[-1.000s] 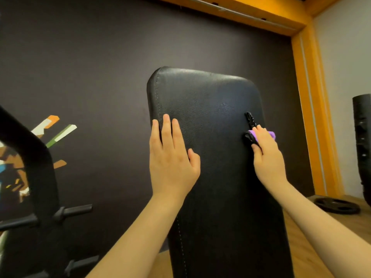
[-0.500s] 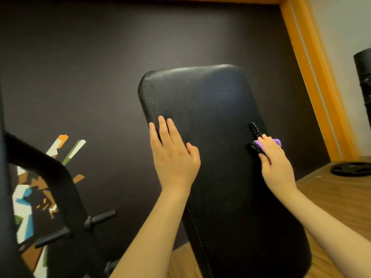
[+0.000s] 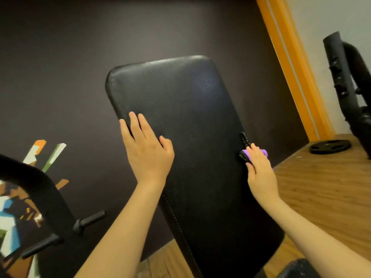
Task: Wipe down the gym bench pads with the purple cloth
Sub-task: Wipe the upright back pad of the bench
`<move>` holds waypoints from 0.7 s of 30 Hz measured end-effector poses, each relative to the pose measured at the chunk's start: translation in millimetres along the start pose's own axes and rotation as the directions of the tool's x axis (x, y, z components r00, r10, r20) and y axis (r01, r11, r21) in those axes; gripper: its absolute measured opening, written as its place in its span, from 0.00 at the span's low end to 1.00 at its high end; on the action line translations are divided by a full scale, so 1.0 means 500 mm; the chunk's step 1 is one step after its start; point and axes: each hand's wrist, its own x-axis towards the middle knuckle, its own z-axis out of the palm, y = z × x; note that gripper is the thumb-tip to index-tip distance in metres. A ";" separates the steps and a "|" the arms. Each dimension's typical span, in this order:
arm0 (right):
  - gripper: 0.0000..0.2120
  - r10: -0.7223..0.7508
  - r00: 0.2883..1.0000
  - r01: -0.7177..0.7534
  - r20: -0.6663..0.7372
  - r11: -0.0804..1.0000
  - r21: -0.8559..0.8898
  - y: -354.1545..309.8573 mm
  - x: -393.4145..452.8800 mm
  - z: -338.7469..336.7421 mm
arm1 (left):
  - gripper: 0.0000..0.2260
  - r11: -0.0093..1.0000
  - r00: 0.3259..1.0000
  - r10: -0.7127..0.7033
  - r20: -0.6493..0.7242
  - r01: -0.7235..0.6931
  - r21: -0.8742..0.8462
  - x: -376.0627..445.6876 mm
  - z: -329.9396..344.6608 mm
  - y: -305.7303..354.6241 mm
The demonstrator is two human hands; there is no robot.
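Note:
A black padded bench back pad (image 3: pixel 190 127) stands raised and tilted in front of me. My left hand (image 3: pixel 146 149) lies flat on its left part, fingers spread, holding nothing. My right hand (image 3: pixel 259 171) presses the purple cloth (image 3: pixel 263 152) against the pad's right edge; only a small bit of cloth shows past the fingers. A black strap or handle (image 3: pixel 245 141) sits on that edge just above my fingertips. The bottom right corner shows part of a second dark pad (image 3: pixel 297 268).
A black rack frame with pegs (image 3: pixel 50 207) stands at the lower left. A black weight plate (image 3: pixel 330 146) lies on the wooden floor (image 3: pixel 321 187) at the right, beside a black machine upright (image 3: pixel 345 77). Behind is a dark wall with an orange border (image 3: pixel 291 67).
The camera has tilted down and the view has rolled, so the pad sits lower and leans more. My right hand with the cloth has slid slightly down the pad's right edge. My left hand stays flat.

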 end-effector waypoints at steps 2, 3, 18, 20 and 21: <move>0.24 -0.013 1.000 0.013 0.007 1.000 -0.024 0.026 -0.033 -0.005 | 0.30 1.000 1.000 -0.001 0.002 0.001 -0.008 0.000 -0.002 0.002; 0.24 -0.008 1.000 0.008 0.004 0.999 -0.032 0.048 -0.063 -0.006 | 0.30 1.000 1.000 0.001 0.004 -0.001 -0.009 0.000 -0.003 0.003; 0.24 0.170 0.985 -0.172 0.025 0.975 0.140 0.151 -0.219 -0.011 | 0.29 1.000 1.000 0.008 0.005 -0.008 -0.023 -0.002 -0.003 0.001; 0.24 0.234 0.971 -0.241 0.056 0.953 0.185 0.176 -0.260 -0.015 | 0.29 1.000 1.000 0.007 0.012 -0.007 -0.026 -0.002 -0.004 0.001; 0.24 0.253 0.965 -0.261 0.067 0.942 0.209 0.183 -0.267 -0.018 | 0.29 1.000 1.000 0.006 0.016 -0.005 -0.028 -0.002 -0.005 0.001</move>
